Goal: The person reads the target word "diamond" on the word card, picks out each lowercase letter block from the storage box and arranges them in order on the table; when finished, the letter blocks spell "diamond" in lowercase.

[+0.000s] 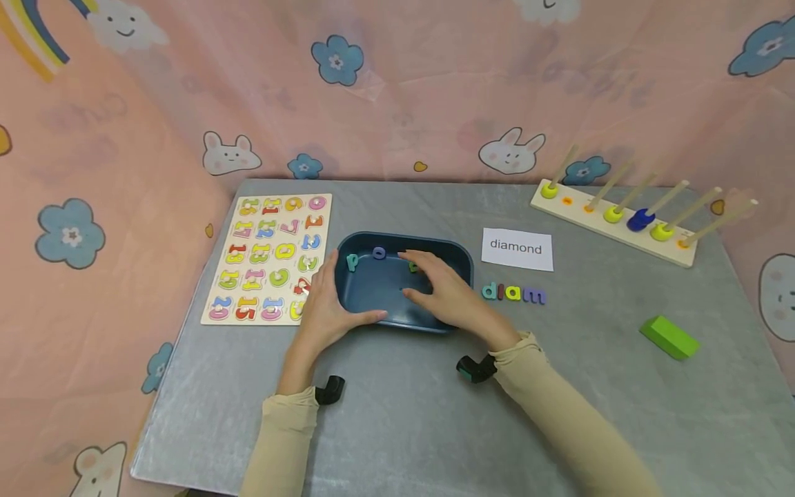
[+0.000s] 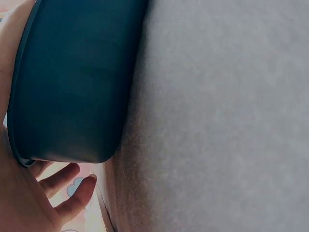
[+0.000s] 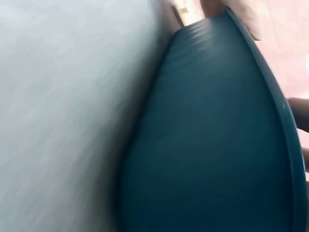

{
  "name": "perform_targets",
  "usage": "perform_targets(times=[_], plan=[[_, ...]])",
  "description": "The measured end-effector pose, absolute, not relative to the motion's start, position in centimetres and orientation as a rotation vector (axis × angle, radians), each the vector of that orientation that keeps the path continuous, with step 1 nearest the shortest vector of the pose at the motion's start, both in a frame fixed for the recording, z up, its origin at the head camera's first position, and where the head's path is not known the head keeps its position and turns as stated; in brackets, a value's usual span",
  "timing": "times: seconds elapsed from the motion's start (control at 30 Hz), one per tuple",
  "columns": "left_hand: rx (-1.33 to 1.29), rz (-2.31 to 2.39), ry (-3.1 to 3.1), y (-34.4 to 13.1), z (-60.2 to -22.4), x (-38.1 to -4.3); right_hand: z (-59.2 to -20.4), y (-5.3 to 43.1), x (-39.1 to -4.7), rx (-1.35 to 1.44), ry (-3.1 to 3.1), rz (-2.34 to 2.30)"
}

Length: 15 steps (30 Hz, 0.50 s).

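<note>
A dark blue tray stands on the table. My left hand holds its front left corner, the thumb along the front rim and the fingers beside the left wall. In the left wrist view, those fingers spread past the tray's end. My right hand reaches in over the right side, thumb and fingers apart. Under its fingertips lies a green letter, partly hidden. A teal p-shaped letter and a purple ring-shaped letter lie inside the tray. The right wrist view shows only the tray's outer wall clearly.
Right of the tray, a card reads "diamond" above a row of coloured letters. A number puzzle board lies at left. A peg stand with rings is at the back right, a green block in front of it.
</note>
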<state>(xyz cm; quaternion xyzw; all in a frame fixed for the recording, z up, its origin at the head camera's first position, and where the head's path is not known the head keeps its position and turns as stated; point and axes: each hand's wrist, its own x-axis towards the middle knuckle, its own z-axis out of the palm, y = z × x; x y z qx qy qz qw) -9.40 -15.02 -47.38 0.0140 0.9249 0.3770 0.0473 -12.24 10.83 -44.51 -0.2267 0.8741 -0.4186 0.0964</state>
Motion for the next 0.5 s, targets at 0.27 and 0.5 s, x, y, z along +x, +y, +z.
perform_targets(times=[0.27, 0.5], plan=[[0.059, 1.143, 2.815, -15.1, -47.5, -9.5, -45.7, 8.6, -14.6, -0.691, 2.437, -1.136], [0.076, 1.142, 2.83, -15.3, -47.7, -9.6, -46.2, 7.0, -15.8, -0.734, 2.415, -1.084]])
